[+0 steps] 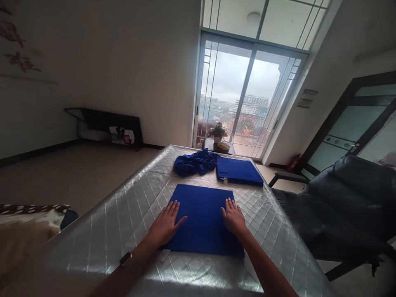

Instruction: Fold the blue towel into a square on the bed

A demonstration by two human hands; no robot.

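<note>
By the table's (123, 214) far edge: one folded blue cloth (239, 169), one crumpled cloth (194, 162) unfolded. My left hand (165, 222) and right hand (234, 218) lie thumbs-apart on another folded square (201, 222).

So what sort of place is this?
Probably a lounge or living room: a black armchair stands at right, glass doors look out on buildings, and a plant sits near them.
</note>
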